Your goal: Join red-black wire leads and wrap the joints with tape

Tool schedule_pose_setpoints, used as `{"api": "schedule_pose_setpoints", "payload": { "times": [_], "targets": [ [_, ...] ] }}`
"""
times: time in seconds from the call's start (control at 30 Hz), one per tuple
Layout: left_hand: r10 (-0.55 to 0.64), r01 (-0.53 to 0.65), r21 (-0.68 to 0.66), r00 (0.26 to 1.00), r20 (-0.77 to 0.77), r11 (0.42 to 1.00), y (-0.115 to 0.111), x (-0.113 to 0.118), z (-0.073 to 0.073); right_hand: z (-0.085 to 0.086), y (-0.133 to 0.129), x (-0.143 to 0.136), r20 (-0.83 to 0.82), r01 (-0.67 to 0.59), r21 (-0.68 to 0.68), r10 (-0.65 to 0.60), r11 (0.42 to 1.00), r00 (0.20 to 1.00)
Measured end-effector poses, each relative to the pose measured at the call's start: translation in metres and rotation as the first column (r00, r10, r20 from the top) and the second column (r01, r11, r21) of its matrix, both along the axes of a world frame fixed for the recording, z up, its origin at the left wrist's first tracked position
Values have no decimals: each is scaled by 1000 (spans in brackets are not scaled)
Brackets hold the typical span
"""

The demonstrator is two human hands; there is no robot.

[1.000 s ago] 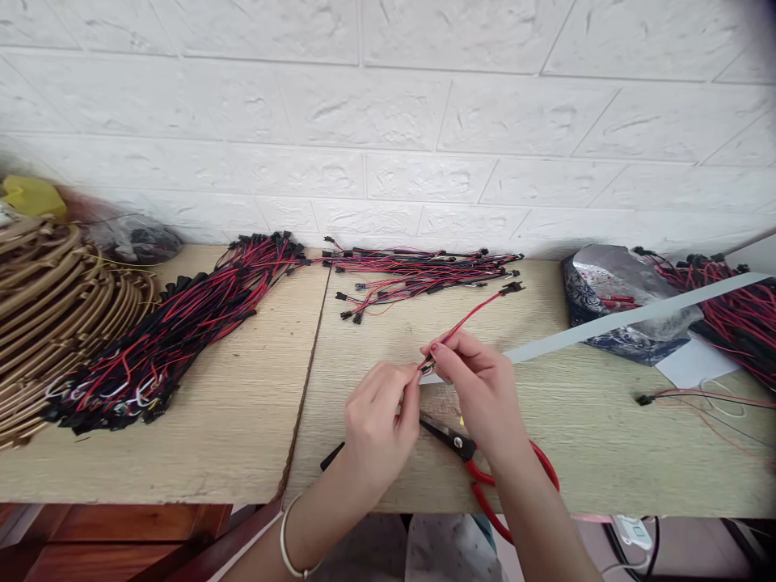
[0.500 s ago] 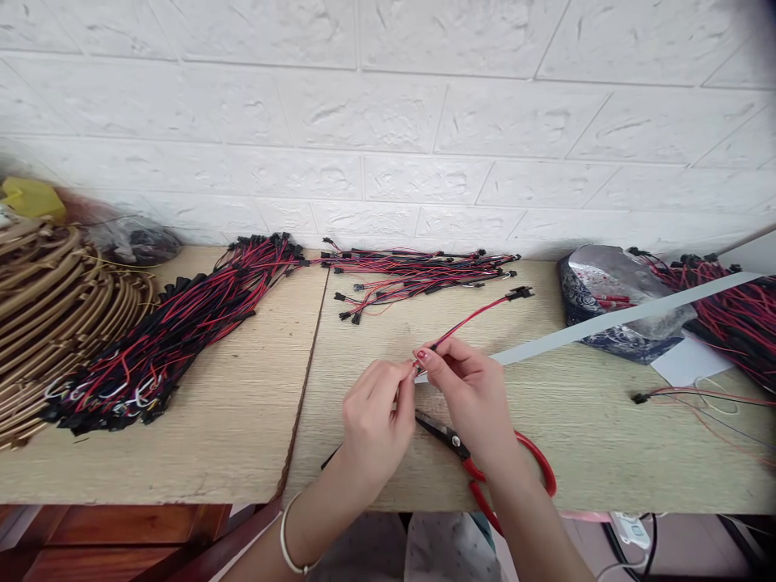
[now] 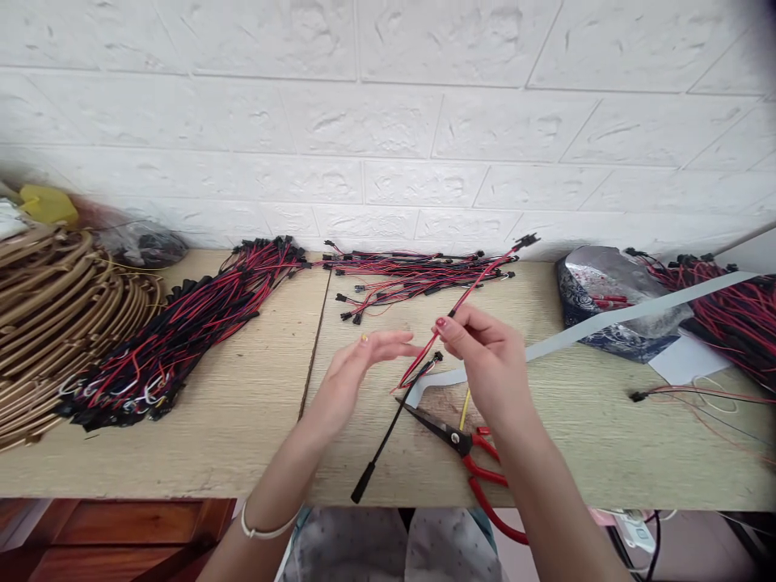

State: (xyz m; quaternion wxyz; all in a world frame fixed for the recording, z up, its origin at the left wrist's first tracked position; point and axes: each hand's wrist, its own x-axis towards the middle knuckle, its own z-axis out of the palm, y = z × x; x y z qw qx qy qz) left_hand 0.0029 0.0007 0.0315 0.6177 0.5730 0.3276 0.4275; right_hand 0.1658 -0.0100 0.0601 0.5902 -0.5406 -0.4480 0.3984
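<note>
My right hand [image 3: 485,356] pinches a red-and-black wire lead [image 3: 478,283] near its middle and holds it above the wooden table [image 3: 255,404]. The lead's black connector end [image 3: 526,240] points up toward the wall, and its lower end [image 3: 424,368] hangs by my palm. My left hand [image 3: 357,364] hovers open just left of it, fingers spread, holding nothing. A thin black wire with a black sleeve [image 3: 379,453] lies on the table below my hands, beside red-handled scissors [image 3: 470,453].
A big bundle of red-black leads [image 3: 175,339] lies at the left, a smaller pile [image 3: 418,271] by the wall. Curved wooden strips [image 3: 54,315] sit far left. A silvery bag [image 3: 612,295], a grey strip [image 3: 630,315] and more leads [image 3: 733,315] are at the right.
My left hand has let go of the lead and opened, moving left. My right hand has lifted the lead, so its connector end now points up toward the wall.
</note>
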Motion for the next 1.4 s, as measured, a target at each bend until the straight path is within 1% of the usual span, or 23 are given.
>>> {"api": "schedule_pose_setpoints", "payload": {
  "times": [0.07, 0.13, 0.2, 0.27, 0.33, 0.4, 0.5, 0.57, 0.63, 0.7, 0.73, 0.8, 0.9, 0.93, 0.97, 1.03, 1.1, 1.17, 1.23, 1.3, 1.33, 1.4],
  "targets": [
    [-79, 79, 28, 997, 13, 996, 1, -2, 5, 12, 6, 0, 19, -37, 32, 36, 999, 999],
    [-133, 133, 48, 991, 0, 990, 0, 2, 11, 24, 11, -1, 72, -69, 54, 65, 996, 995],
    [-146, 146, 46, 989, -11, 988, 0, 9, 14, 31, 14, 1, 159, -91, 80, 77, 993, 984],
    [-125, 124, 30, 992, 34, 992, 3, 16, 13, 29, 15, 7, 269, -121, 111, 87, 986, 959],
    [-87, 88, 2, 987, 132, 996, 7, 20, 9, 19, 12, 18, 385, -165, 104, 113, 981, 916],
    [-44, 54, -42, 978, 204, 998, 11, 22, 4, 0, 7, 32, 505, -189, 57, 135, 980, 852],
    [25, -4, -100, 977, 213, 995, 14, 21, 0, -31, -5, 49, 643, -207, -5, 162, 978, 748],
    [66, -43, -105, 973, 221, 994, 15, 19, 3, -44, -12, 54, 664, -212, -14, 168, 977, 729],
    [97, -74, -101, 965, 245, 992, 14, 16, 9, -46, -16, 52, 652, -193, 14, 138, 981, 746],
    [122, -98, -103, 955, 272, 990, 14, 12, 19, -38, -16, 46, 628, -176, 58, 101, 983, 771],
    [132, -106, -106, 949, 285, 989, 13, 9, 25, -32, -16, 42, 614, -194, 74, 108, 978, 782],
    [147, -118, -112, 941, 306, 987, 11, 1, 39, -19, -15, 29, 581, -298, 83, 197, 951, 790],
    [169, -131, -139, 937, 305, 982, 6, -13, 60, -9, -18, 0, 525, -496, 77, 388, 865, 758],
    [180, -141, -148, 936, 302, 979, 5, -18, 65, -9, -20, -11, 507, -528, 83, 420, 845, 753],
    [197, -155, -158, 933, 302, 975, 4, -22, 69, -10, -22, -22, 486, -537, 97, 431, 838, 760],
    [232, -182, -183, 921, 313, 966, 2, -30, 74, -14, -28, -44, 412, -500, 129, 412, 857, 812],
    [279, -221, -204, 903, 328, 954, 2, -36, 73, -18, -33, -63, 273, -436, 97, 398, 895, 876],
    [322, -265, -209, 890, 324, 941, 1, -39, 69, -22, -39, -78, 68, -423, 3, 422, 906, 904],
    [354, -309, -190, 886, 298, 932, 1, -40, 62, -25, -44, -91, -183, -471, -79, 452, 878, 873],
    [381, -346, -173, 890, 252, 922, 2, -42, 52, -31, -47, -101, -396, -507, -122, 427, 853, 813],
    [394, -361, -175, 891, 226, 916, 3, -43, 47, -35, -48, -105, -468, -511, -148, 395, 847, 791],
    [419, -383, -204, 890, 181, 901, 5, -45, 37, -43, -46, -109, -535, -515, -229, 336, 826, 775]
  ]
}}
